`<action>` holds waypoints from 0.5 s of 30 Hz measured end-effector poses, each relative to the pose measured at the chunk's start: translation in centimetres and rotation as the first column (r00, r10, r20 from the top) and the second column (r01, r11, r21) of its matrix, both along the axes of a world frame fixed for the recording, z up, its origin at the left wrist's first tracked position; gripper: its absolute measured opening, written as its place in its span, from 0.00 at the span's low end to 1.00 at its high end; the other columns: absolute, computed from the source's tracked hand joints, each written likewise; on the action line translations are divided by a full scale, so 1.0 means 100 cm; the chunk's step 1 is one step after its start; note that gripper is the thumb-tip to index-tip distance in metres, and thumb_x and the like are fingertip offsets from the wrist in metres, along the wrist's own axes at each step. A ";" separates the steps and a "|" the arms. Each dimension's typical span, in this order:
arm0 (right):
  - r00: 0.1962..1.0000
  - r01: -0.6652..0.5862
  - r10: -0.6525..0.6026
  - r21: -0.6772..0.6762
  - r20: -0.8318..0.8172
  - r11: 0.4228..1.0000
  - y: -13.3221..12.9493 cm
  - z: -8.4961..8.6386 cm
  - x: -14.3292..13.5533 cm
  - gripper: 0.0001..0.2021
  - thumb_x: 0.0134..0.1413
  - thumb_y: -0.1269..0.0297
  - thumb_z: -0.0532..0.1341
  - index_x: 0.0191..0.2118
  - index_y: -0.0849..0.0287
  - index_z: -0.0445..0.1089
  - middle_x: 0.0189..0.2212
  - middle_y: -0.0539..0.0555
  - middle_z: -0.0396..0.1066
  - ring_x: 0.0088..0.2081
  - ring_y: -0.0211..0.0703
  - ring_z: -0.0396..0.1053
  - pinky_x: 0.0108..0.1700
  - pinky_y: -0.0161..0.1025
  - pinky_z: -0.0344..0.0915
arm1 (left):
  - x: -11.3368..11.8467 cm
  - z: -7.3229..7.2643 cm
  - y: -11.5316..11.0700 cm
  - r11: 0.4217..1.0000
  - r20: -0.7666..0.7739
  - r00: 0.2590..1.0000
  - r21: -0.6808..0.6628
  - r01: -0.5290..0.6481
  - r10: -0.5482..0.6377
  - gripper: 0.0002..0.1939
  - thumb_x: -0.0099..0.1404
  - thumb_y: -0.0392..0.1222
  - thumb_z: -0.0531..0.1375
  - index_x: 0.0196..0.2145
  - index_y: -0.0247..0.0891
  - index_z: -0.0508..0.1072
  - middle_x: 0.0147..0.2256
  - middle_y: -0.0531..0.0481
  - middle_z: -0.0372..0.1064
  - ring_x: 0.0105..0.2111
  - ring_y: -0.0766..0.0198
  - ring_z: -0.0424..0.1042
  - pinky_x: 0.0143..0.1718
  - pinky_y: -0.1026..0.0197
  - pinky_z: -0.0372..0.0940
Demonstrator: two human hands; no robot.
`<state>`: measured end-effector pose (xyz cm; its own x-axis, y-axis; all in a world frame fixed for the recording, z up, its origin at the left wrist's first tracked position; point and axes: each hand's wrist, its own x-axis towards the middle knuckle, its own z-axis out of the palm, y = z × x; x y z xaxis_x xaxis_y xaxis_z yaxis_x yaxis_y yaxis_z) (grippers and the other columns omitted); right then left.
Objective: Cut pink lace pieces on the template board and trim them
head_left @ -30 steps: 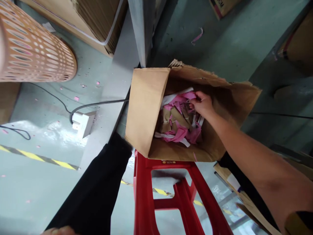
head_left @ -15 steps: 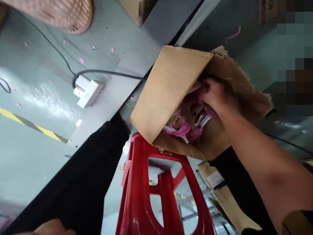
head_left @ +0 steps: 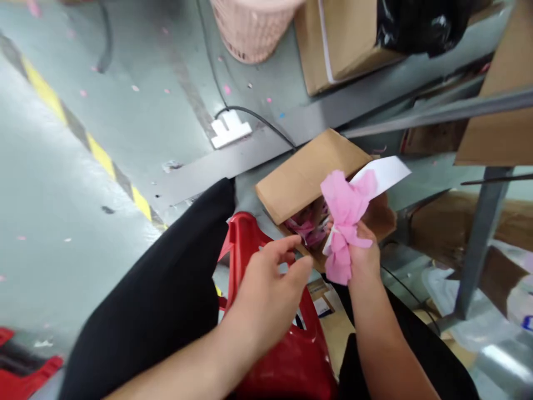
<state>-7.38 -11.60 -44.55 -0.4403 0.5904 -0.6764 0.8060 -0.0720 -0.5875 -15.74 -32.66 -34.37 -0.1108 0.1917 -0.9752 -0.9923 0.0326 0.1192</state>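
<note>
My right hand (head_left: 363,250) is closed around a bunch of soft, crumpled pink paper (head_left: 345,203), gathered in the middle like a bow. A stiff white sheet (head_left: 385,175) sticks out behind the bunch. To the left of it hovers my left hand (head_left: 272,278), thumb and forefinger apart, holding nothing. Beneath both hands is an open cardboard box (head_left: 308,175), with pink and white paper scraps (head_left: 306,225) inside. A red plastic stool (head_left: 287,364) stands below my left hand.
A white power adapter (head_left: 230,129) with a black cable lies on the floor left of the box. Further back stand a pink basket (head_left: 256,28) and a large carton (head_left: 341,33) beside a black plastic bag (head_left: 425,22). Metal shelf legs (head_left: 483,244) rise at right.
My right hand has come up out of the box with the pink paper bunch and white sheet. My left hand has moved in from the bottom left. The view has shifted.
</note>
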 end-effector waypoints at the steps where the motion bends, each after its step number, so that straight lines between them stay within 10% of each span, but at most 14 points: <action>1: 0.999 -0.032 0.031 -0.031 -0.021 0.999 -0.022 0.015 -0.002 0.14 0.64 0.56 0.59 0.46 0.61 0.70 0.37 0.52 0.74 0.32 0.38 0.72 0.35 0.39 0.72 | -0.014 -0.002 0.007 1.000 -0.019 1.000 0.010 -0.019 0.019 0.22 0.52 0.39 0.70 0.46 0.37 0.76 0.35 0.48 0.75 0.34 0.61 0.73 0.34 0.63 0.65; 8: 0.933 -0.303 0.281 -0.070 -0.226 0.950 -0.100 0.119 -0.024 0.19 0.59 0.49 0.60 0.48 0.57 0.74 0.41 0.55 0.77 0.40 0.47 0.75 0.43 0.46 0.73 | -0.023 0.010 -0.001 0.871 -0.035 0.922 0.343 -0.352 0.386 0.10 0.54 0.40 0.70 0.29 0.35 0.73 0.27 0.49 0.72 0.30 0.62 0.73 0.37 0.59 0.69; 15: 0.725 -0.516 0.524 0.150 -0.447 0.843 -0.119 0.240 -0.021 0.17 0.46 0.59 0.70 0.45 0.50 0.77 0.42 0.54 0.76 0.41 0.46 0.73 0.42 0.40 0.72 | -0.005 0.103 -0.036 0.814 -0.180 0.861 0.461 -0.353 0.475 0.19 0.51 0.50 0.71 0.32 0.35 0.71 0.29 0.48 0.72 0.31 0.61 0.73 0.36 0.58 0.69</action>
<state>-9.51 -23.52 -20.53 -0.9322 0.1847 -0.3112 0.3542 0.2896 -0.8892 -16.21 -36.22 -24.11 -0.5198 0.4285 -0.7391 -0.8224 -0.4850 0.2973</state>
